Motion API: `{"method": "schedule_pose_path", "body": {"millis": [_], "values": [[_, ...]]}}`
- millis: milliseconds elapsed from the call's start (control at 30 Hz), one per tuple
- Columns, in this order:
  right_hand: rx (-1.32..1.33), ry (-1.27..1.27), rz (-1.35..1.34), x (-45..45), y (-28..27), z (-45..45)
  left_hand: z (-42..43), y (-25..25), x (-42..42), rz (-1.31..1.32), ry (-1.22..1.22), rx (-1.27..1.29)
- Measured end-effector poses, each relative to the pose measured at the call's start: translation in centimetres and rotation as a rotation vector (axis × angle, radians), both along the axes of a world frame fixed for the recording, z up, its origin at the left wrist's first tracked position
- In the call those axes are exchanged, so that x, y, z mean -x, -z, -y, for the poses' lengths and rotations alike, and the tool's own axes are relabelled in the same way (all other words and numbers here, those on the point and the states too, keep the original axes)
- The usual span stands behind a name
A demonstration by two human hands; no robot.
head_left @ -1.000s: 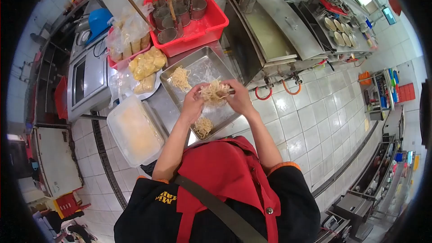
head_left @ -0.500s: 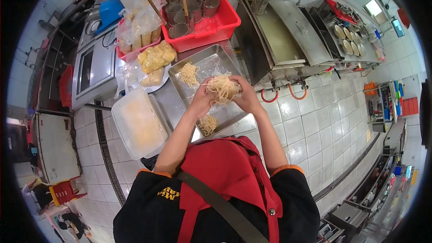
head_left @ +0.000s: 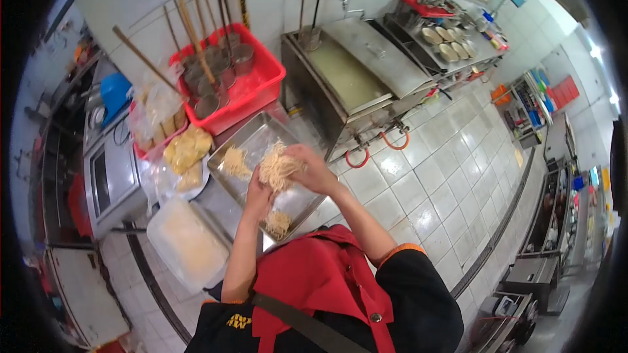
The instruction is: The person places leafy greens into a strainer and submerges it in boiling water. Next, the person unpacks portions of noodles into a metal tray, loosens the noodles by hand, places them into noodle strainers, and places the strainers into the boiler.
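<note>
Between my two hands is a loose bundle of pale noodles (head_left: 278, 167), held above a metal tray (head_left: 305, 208). My left hand (head_left: 260, 196) supports the bundle from its lower left, fingers curled against it. From the right, my right hand (head_left: 312, 168) wraps over its side; some fingertips are hidden by strands. A small noodle heap (head_left: 234, 161) lies in the tray's far left part, and another noodle heap (head_left: 278, 223) sits near its front corner.
Left of the tray stand a lidded plastic container (head_left: 186, 242) and bagged yellow noodles (head_left: 188, 148). Behind is a red tub (head_left: 265, 95) with long-handled strainers. A steel boiler (head_left: 350, 78) with cloudy liquid stands beyond to the right, above a tiled floor (head_left: 418, 189).
The view has swung to the right, so everything sits further left and lower. Both hands still hold the noodle bundle; the right hand has turned further over its side.
</note>
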State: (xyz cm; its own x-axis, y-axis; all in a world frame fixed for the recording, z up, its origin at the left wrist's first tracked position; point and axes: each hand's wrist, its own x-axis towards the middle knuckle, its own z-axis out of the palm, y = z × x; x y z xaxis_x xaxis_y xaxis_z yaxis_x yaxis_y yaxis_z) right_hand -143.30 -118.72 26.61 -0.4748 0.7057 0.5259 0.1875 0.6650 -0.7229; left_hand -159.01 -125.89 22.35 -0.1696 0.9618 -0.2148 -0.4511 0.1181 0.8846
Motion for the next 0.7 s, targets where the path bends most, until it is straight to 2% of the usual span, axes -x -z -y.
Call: {"method": "schedule_pose_path", "body": {"millis": [33, 67, 100, 133, 167, 233, 267, 367, 400, 433, 500, 567, 633, 700], "values": [[-0.012, 0.019, -0.002, -0.3, -0.1, -0.3, 0.5, -1.3, -0.4, 0.208, -0.031, 0.007], [0.182, -0.054, 0.077, -0.6, 0.1, -0.2, 0.7, -0.5, -0.1, 0.204, -0.012, 0.006], [0.371, -0.133, 0.155, -0.8, 0.1, -0.3, 0.2, 0.9, 0.5, 0.008, 0.004, 0.014], [0.46, -0.192, 0.082, -0.9, -0.3, -0.2, -0.6, 0.7, 0.6, -0.186, 0.013, 0.01], [0.453, -0.185, 0.08, -0.7, -0.4, 0.2, -0.6, 0.7, 0.5, -0.187, 0.02, 0.002], [0.571, -0.176, -0.241, 0.0, -0.4, 0.7, -0.4, 0.4, 0.4, 0.011, -0.005, 0.056], [0.558, -0.171, -0.241, -0.1, -0.5, 0.1, -0.9, 0.3, 0.3, 0.011, 0.001, 0.044], [0.289, -0.156, 0.13, -0.7, -0.1, 0.2, -0.9, 1.2, 0.3, -0.133, 0.049, -0.021], [0.384, -0.207, -0.018, -0.9, 0.0, 0.2, -1.7, 2.5, 0.4, -0.123, 0.025, -0.043], [0.394, -0.222, -0.019, -0.7, -0.3, 0.4, -1.3, 3.4, 0.9, -0.118, -0.011, -0.05], [0.778, -0.251, -0.375, 0.0, -0.5, 1.0, -0.8, -0.8, -0.3, 0.106, 0.025, 0.107], [0.061, 0.052, 0.037, 0.2, 0.0, 0.5, -0.2, -2.3, -0.7, 0.181, 0.093, -0.022], [0.335, -0.079, 0.055, -0.7, 1.5, -0.3, -1.2, 1.7, 0.0, -0.051, 0.085, -0.119], [0.664, -0.215, -0.237, -1.0, 1.5, -0.4, -1.3, 3.4, 0.4, -0.013, 0.037, -0.014]]}}
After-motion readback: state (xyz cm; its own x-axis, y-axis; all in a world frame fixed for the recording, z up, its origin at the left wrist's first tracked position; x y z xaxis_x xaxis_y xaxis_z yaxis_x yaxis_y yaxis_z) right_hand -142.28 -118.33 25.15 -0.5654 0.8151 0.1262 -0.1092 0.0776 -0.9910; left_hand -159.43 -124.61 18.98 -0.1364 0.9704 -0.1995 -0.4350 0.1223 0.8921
